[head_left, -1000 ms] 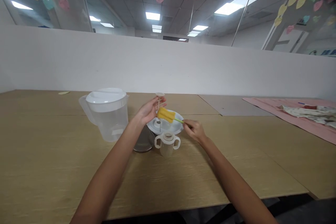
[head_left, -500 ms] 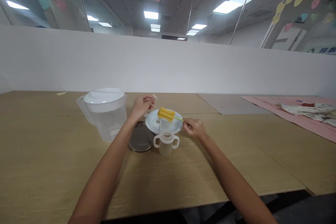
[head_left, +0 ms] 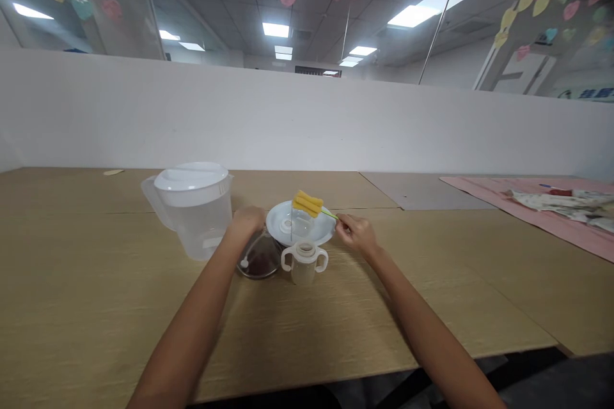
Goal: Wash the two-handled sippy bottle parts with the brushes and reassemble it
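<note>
My right hand (head_left: 354,231) is closed on the thin green handle of a yellow sponge brush (head_left: 307,204). The sponge end is above a white bowl (head_left: 325,232) that holds clear and white parts. Over the dark metal tray (head_left: 259,265) is my left hand (head_left: 247,220), its fingers closed and partly hidden; a small white piece (head_left: 244,263) shows below it, seemingly on a thin tube. In front of the bowl stands a clear cup with two white handles (head_left: 304,265), its top open.
A clear pitcher with a white lid (head_left: 197,217) stands left of the tray. At the far right a pink cloth (head_left: 508,204) carries crumpled fabric (head_left: 559,204). A white wall (head_left: 307,128) rises behind the wooden table (head_left: 119,307).
My left hand has come down and nearer, from beside the bowl to over the tray. The sponge brush has shifted slightly to the right and up, still in my right hand.
</note>
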Available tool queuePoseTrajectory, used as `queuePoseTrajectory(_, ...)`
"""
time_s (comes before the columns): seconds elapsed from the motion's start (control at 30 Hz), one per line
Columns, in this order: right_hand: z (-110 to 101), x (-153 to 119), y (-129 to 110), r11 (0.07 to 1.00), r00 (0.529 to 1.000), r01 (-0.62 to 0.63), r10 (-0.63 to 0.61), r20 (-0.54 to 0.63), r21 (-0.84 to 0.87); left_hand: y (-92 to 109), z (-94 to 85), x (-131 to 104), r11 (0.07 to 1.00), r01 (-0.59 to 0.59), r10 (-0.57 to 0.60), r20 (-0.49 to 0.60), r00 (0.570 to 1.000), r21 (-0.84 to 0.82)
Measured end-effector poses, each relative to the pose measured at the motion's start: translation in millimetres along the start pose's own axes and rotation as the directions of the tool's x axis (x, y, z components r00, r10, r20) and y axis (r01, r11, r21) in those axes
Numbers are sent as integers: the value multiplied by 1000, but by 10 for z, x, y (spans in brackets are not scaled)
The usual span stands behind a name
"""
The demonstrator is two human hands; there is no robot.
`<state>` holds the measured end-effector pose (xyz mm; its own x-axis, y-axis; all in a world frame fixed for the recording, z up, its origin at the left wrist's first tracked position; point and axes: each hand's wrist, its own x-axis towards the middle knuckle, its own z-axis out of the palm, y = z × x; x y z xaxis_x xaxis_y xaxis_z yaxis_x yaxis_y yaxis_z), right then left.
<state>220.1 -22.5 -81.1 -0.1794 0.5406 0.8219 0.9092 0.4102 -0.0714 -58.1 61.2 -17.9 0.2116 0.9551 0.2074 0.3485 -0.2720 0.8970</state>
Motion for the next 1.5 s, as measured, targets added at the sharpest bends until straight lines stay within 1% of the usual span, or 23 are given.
queuePoseTrajectory(0.07,-3,6,-6,1000,1000,-16,16,5,-12,25,89,1,996,-32,29,44,999,80)
queuePoseTrajectory(0.13,-9,13,-16,999,1000,-27,27,3,-19,67,225,-15,988,-90,77,102,992,127)
queuePoseTrajectory(0.23,-15,22,-28,999,999,-35,34,-11,-27,105,490,-58,969,-209,180,199,963,134)
queuePoseTrajectory(0.3,-15,24,-28,999,999,-36,36,-24,-34,97,645,-80,956,-259,220,250,943,135)
queuePoseTrajectory(0.37,-12,24,-23,999,999,-41,40,-27,-33,80,729,-85,948,-282,236,270,934,146)
queuePoseTrajectory(0.4,-12,24,-20,999,999,-45,44,-28,-27,78,737,-81,946,-288,242,265,933,151)
queuePoseTrajectory(0.5,-12,23,-12,997,995,-83,83,-50,0,129,647,-58,939,-307,271,217,938,153)
queuePoseTrajectory(0.57,-11,20,-13,993,990,-121,121,-78,10,213,542,-44,945,-300,282,145,948,128)
queuePoseTrajectory(0.6,-10,16,-16,991,987,-133,133,-88,12,265,492,-40,960,-269,262,91,961,75)
queuePoseTrajectory(0.67,-5,5,-24,992,988,-125,125,-93,10,371,412,-43,981,-173,174,-5,985,-91)
queuePoseTrajectory(0.7,-1,-3,-28,994,989,-113,113,-91,8,421,385,-50,975,-125,122,-26,992,-182)
queuePoseTrajectory(0.73,4,-10,-30,995,991,-101,101,-88,6,466,366,-59,960,-83,81,-20,997,-266)
queuePoseTrajectory(0.8,13,-24,-30,996,993,-91,91,-79,-4,541,343,-89,918,-35,52,33,998,-395)
queuePoseTrajectory(0.87,21,-30,-26,995,994,-95,94,-61,-15,597,329,-132,863,-15,59,72,996,-506)
queuePoseTrajectory(0.93,24,-23,-26,995,995,-96,95,-24,-34,641,319,-187,832,-8,91,122,988,-555)
queuePoseTrajectory(1.0,23,-4,-38,993,995,-100,101,16,-65,676,316,-252,868,-14,150,236,960,-497)
queuePoseTrajectory(1.07,16,19,-63,989,993,-112,115,35,-97,700,324,-310,928,-71,207,347,915,-366)
queuePoseTrajectory(1.13,4,37,-96,986,992,-118,122,28,-118,706,341,-343,956,-185,259,364,895,-227)
queuePoseTrajectory(1.2,-12,47,-129,982,990,-137,138,-5,-131,691,354,-340,949,-283,314,321,894,-141)
queuePoseTrajectory(1.27,-29,57,-155,974,984,-178,173,-52,-138,666,349,-313,938,-319,346,309,886,-135)
queuePoseTrajectory(1.37,-51,83,-171,965,968,-244,236,-88,-100,647,293,-276,935,-284,348,395,850,-214)
queuePoseTrajectory(1.43,-62,98,-170,963,966,-254,247,-78,-86,660,244,-275,933,-271,352,459,816,-235)
queuePoseTrajectory(1.5,-67,100,-176,969,973,-225,219,-70,-103,683,209,-287,925,-300,377,482,791,-233)
